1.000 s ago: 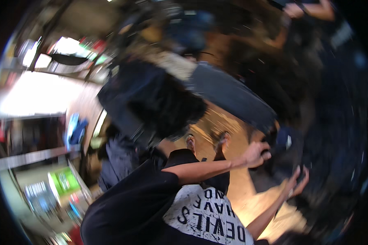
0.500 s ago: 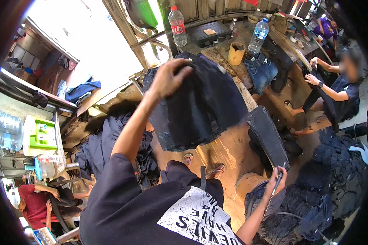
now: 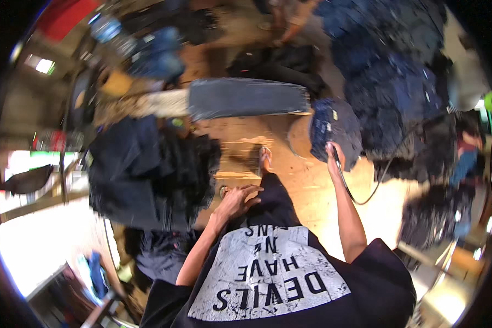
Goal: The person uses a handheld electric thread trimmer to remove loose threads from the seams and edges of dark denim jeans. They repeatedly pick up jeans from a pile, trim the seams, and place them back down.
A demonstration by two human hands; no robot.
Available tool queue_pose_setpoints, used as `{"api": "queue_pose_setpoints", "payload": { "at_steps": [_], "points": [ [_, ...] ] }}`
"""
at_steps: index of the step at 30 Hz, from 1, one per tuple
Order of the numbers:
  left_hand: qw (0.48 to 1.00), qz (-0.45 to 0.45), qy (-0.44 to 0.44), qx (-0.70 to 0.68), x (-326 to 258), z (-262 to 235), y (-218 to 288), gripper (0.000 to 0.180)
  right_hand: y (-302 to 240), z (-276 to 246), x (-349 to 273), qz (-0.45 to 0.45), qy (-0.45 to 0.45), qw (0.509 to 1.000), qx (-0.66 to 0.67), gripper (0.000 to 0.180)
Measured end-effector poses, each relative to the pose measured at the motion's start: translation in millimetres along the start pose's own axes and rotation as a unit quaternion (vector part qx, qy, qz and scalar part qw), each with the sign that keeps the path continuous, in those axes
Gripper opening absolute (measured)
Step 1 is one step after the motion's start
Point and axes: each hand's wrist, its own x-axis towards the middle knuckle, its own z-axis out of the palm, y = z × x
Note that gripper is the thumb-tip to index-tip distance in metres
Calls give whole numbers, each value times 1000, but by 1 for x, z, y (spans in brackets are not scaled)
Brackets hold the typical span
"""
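My left hand (image 3: 239, 201) is held in front of my thigh, fingers stretched out and holding nothing. A stack of dark garments (image 3: 147, 175) lies to its left. In my right hand (image 3: 335, 155) is a slim pen-shaped handpiece (image 3: 336, 159), with a dark cable (image 3: 361, 202) looping down from it. Just beyond that hand, a folded dark blue denim garment (image 3: 333, 128) rests on a round tan container (image 3: 299, 138). Ahead of me a narrow board (image 3: 167, 103) runs across, its right part covered by a dark denim trouser leg (image 3: 246, 98).
Heaps of dark denim (image 3: 388, 93) fill the far right. Blue jeans (image 3: 158, 57), a yellowish cup (image 3: 116, 83) and a water bottle (image 3: 106, 28) are at the far left. A person's bare legs (image 3: 292, 22) show at the top. My sandaled foot (image 3: 265, 158) stands on the wooden floor.
The view has swung to the right. My left hand has come off the dark garments and drawn back toward my body. My right hand still holds the handpiece, now beside the denim on the container.
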Motion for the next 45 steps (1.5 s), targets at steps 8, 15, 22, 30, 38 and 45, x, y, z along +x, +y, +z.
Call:
{"api": "queue_pose_setpoints", "payload": {
  "at_steps": [8,15,22,30,38,45],
  "points": [
    [994,0,-22,104,193,-59,54,22,145,29,166,-60,123,986,-98,45],
    [988,92,-22,122,383,-74,98,25,210,46,212,-47,101,987,-119,40],
    [989,88,-3,117,545,18,81,55,63,4,216,-97,139,983,-66,41],
    [988,119,-63,74,515,-102,18,39,-140,67,137,-64,47,994,81,45],
    [958,48,240,151,276,-255,-71,28,-271,202,32,-196,-225,932,208,36],
    [921,81,359,131,185,-234,-64,53,-257,214,85,-356,-185,911,97,37]
  ]
}}
